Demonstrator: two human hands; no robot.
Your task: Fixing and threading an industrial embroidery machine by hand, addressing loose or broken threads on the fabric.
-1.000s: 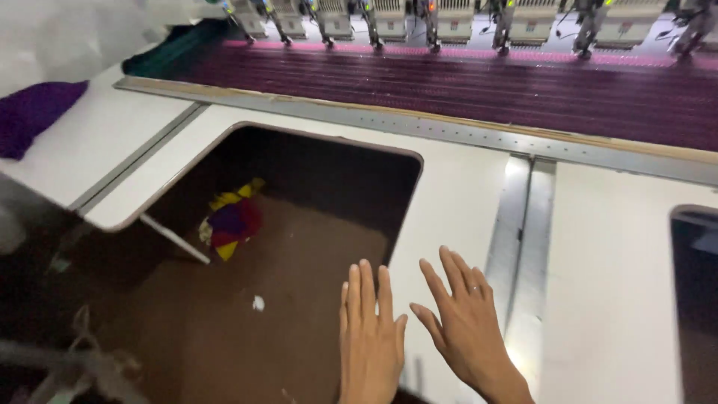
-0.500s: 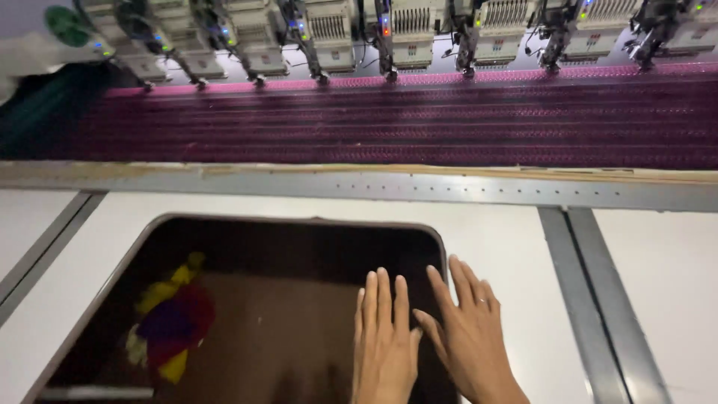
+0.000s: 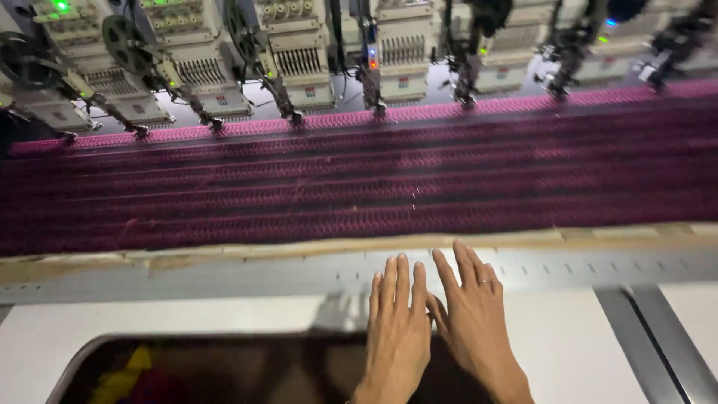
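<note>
My left hand (image 3: 397, 329) and my right hand (image 3: 474, 318) lie side by side, flat and palm down, fingers stretched forward and empty. Their fingertips reach the grey metal rail (image 3: 224, 273) at the near edge of a wide magenta fabric (image 3: 359, 187) stretched across the machine bed. The right hand wears a ring. Both wrists hang over a dark rounded opening (image 3: 247, 370) cut in the white table top (image 3: 134, 322). Neither hand holds anything.
A row of embroidery machine heads (image 3: 299, 52) with needles runs along the far edge of the fabric. Yellow and purple cloth scraps (image 3: 127, 378) lie inside the opening. A grey metal strip (image 3: 658, 344) crosses the table at right.
The view has tilted up and forward; the opening slid to the bottom edge. Both hands have advanced from over the opening onto the white top and the rail.
</note>
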